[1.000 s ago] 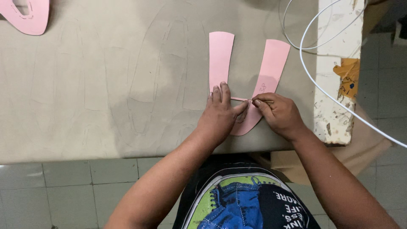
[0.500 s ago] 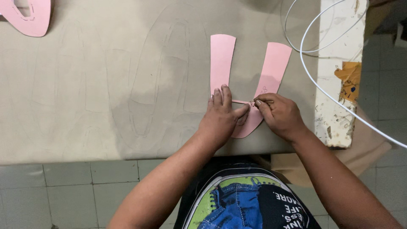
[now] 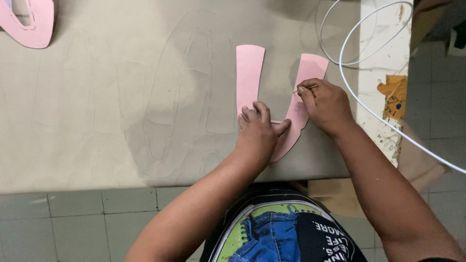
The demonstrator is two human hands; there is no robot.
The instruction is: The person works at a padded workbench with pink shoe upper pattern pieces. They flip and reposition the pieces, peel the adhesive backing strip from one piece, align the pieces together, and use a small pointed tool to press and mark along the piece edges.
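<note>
We had a pink U-shaped template (image 3: 252,77) lying flat on the beige sheet (image 3: 121,97), w/ its two arms pointing away from us and the curved base near the table edge. It looked thin, stiff and matte, approx. like card or foam board. The sheet was smooth but faintly scored w/ traced outlines of long, rounded shapes (several side by side, left of the template).

Our left hand (image 3: 257,133) pressed down on the base of the U, fingers spread flat on the left arm, thumb out to the right. Our right hand (image 3: 325,104) rested on the right arm of the U, fingers pinched tight on a thin stick-like marking tool (image 3: 305,89), its tip at the inner edge.

Another pink cut piece (image 3: 34,24) w/ an oval hole sat at the far left corner. A white cable (image 3: 359,99) looped over the chipped white table edge (image 3: 383,43), where a torn orange-yellow label (image 3: 394,94) was stuck, roughly rectangular.
</note>
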